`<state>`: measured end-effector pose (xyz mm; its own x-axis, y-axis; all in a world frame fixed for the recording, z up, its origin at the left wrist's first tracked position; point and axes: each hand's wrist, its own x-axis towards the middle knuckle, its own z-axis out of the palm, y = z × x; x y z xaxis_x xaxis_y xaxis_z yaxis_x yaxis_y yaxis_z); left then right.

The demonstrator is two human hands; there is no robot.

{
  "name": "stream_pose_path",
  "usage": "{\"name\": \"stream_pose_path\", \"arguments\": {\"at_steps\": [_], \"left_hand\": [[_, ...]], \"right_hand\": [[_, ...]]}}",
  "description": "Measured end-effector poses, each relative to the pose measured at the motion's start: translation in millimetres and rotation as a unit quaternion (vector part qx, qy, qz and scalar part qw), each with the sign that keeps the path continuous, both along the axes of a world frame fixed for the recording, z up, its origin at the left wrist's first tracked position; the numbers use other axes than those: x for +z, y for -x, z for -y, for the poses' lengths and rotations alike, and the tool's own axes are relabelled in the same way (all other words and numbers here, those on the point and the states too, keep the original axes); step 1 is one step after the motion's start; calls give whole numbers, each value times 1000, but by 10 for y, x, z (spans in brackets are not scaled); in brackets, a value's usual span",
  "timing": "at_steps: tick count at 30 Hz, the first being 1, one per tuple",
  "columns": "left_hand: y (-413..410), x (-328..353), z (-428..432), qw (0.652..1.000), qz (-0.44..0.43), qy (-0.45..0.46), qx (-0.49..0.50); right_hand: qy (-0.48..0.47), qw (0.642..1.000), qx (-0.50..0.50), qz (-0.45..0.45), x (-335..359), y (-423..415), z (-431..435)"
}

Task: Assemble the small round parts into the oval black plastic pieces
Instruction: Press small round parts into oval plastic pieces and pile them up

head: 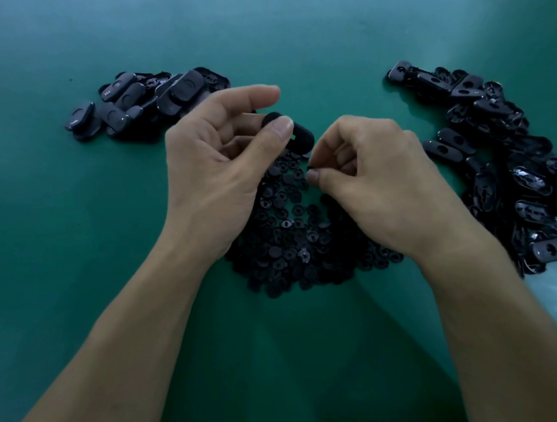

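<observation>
Oval black plastic piece [301, 137] is held up over the far edge of the heap of small round parts [287, 242], pinched in the left hand [215, 162] between the thumb and curled fingers. Its slotted face is turned towards the right hand [374, 182], which I judge keeps the opening easy to reach. The right hand's fingers are closed in a pinch on what looks like one small round part [311, 168], just beside the piece and not yet in it; it is too dark and tiny to tell how it is turned. The stock on the green surface [82, 249] is sorted by kind. A stack of oval pieces [147, 101] lies far left, probably the finished ones. A larger pile of open oval pieces [516, 177] lies at right, cut off by the frame edge. The left thumb hides much of the held piece.
</observation>
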<state>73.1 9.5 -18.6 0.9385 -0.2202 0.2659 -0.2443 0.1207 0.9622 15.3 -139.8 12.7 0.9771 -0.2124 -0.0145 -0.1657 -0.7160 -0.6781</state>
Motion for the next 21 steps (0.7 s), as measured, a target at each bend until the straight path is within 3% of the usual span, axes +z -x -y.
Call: {"name": "stream_pose_path", "arguments": {"at_steps": [15, 21], "left_hand": [[17, -8, 1, 998, -37, 52, 11], [34, 10, 7, 996, -67, 61, 15]], "right_hand": [[-61, 979, -63, 185, 141, -8, -13], [-84, 978, -34, 190, 170, -6, -50]]}}
